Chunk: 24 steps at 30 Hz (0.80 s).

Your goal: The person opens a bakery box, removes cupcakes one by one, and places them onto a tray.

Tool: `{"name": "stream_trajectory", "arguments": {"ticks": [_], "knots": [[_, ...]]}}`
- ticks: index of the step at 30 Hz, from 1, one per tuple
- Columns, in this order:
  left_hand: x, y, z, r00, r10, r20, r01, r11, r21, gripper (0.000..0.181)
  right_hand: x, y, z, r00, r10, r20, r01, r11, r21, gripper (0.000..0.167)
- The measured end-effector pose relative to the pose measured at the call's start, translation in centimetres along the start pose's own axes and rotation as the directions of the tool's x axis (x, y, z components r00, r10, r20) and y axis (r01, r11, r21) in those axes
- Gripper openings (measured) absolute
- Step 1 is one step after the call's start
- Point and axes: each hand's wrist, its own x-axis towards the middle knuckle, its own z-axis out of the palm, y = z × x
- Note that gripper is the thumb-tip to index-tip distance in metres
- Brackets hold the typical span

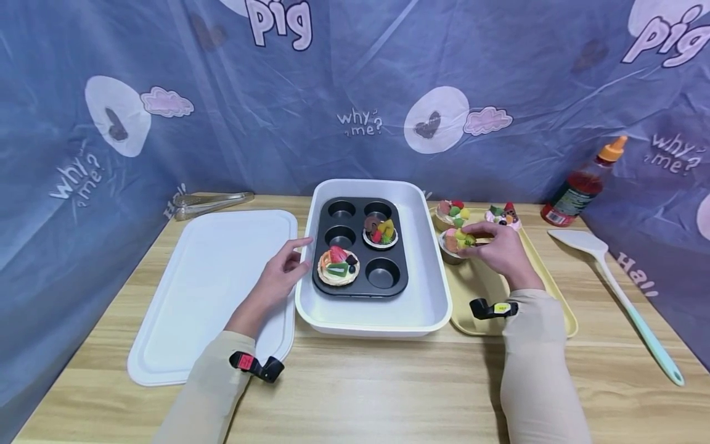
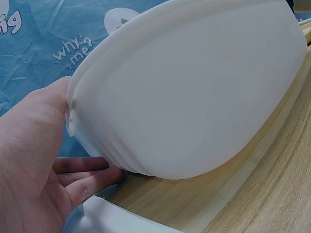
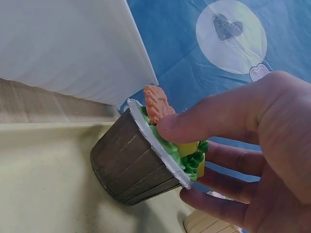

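My left hand [image 1: 281,271] is at the left side of a white basin [image 1: 427,302], touching its rim with loosely bent fingers [image 2: 90,182] beside the outer wall. In the basin lies a dark muffin pan [image 1: 359,287]. One fruit-topped cupcake [image 1: 380,238] sits at its right middle cup, and a fruit tart [image 1: 338,268] covers its front left cup. My right hand [image 1: 501,250] pinches a brown-cased cupcake [image 3: 131,160] by its top, thumb on the topping and fingers at the far rim. This cupcake is over the yellow tray [image 1: 471,308], right of the basin.
Two more decorated cupcakes, one with green and pink topping [image 1: 451,214] and one with a red piece [image 1: 503,216], stand at the yellow tray's back. A white tray [image 1: 216,290] and metal tongs [image 1: 211,203] lie left. A sauce bottle [image 1: 579,188] and spatula [image 1: 621,293] are right.
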Motion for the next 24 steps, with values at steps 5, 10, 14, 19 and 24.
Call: {"name": "stream_trajectory", "arguments": {"ticks": [5,10,14,19,24], "knots": [[0.0,-0.1,0.0,1.000,-0.011,-0.001,0.011,1.000,0.008,0.050,0.0,-0.2,-0.2,1.000,-0.008,0.023,0.008,1.000,0.004,0.051],[0.0,-0.1,0.0,1.000,-0.010,-0.002,0.010,1.000,0.008,0.049,0.0,-0.5,-0.6,0.999,-0.032,0.007,0.032,0.999,0.012,0.052],[0.0,-0.2,0.0,1.000,-0.004,-0.001,0.004,1.000,0.004,0.049,-0.1,-1.0,-1.0,0.999,-0.050,-0.013,0.050,0.999,0.017,0.050],[0.1,-0.2,0.0,1.000,-0.013,-0.001,0.013,1.000,0.008,0.049,-0.2,-2.0,-1.4,0.999,-0.040,-0.031,0.041,0.999,0.013,0.047],[0.1,-0.1,-0.1,1.000,-0.019,0.000,0.019,1.000,0.015,0.049,-0.2,-2.9,-1.2,0.996,-0.057,-0.071,0.062,0.996,0.062,0.044]]}}
